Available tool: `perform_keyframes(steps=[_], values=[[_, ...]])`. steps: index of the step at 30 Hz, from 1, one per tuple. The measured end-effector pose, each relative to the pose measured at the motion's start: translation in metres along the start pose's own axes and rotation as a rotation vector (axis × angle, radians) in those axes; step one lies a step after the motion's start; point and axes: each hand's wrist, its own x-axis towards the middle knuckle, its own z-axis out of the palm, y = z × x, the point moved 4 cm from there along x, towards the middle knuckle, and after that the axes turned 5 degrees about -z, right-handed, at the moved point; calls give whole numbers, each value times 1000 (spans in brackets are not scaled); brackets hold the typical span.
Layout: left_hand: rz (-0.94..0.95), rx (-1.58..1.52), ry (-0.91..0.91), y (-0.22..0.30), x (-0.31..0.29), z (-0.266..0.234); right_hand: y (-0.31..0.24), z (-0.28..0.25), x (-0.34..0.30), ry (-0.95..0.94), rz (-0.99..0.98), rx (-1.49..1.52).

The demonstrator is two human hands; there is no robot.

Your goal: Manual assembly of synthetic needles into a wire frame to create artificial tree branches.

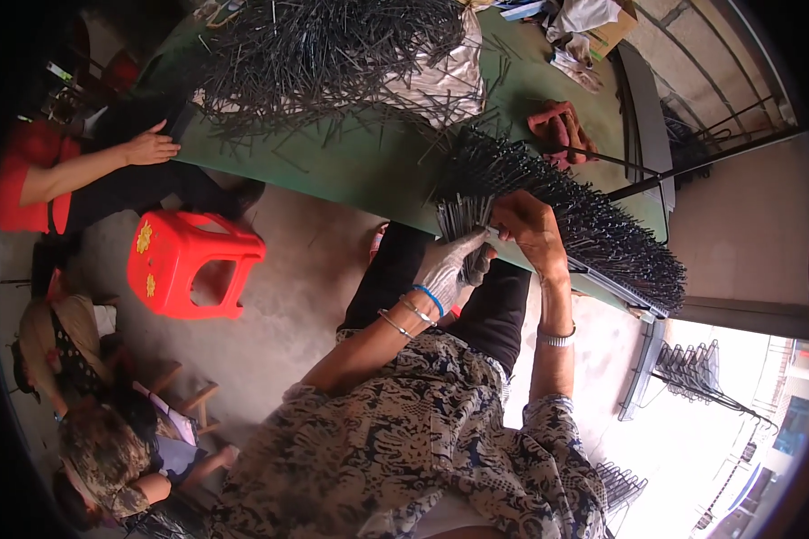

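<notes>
My left hand [452,262], in a pale glove, is wrapped round a bundle of thin dark metal rods [464,214] at the table's front edge. The rods stand roughly upright, their tops fanning out above the glove. Close on the right, my bare right hand [532,232] has its fingers bent together beside the bundle. What they pinch, if anything, is too small to make out. Just beyond it, a long dense row of dark rods [584,216] runs along the table toward the right, with a metal rail [616,289] at its near edge.
A heap of loose rods [324,63] covers the far part of the green table [368,166], partly over pale cloth [449,81]. A reddish cloth [562,130] lies behind the row. A red stool [175,260] stands left. A person in red [36,175] rests a hand at the table's left end.
</notes>
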Motion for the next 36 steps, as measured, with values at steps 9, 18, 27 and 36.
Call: perform_keyframes(steps=[9,18,27,36], values=[[63,31,115,12,-18,14,-37,-30,5,463,-308,-450],[-17,0,128,4,-8,8,-17,-25,36,593,-468,-680],[21,-38,127,2,-9,6,-40,-3,45,451,-515,-928],[53,22,70,4,-17,10,-16,-7,50,253,-430,-1138]])
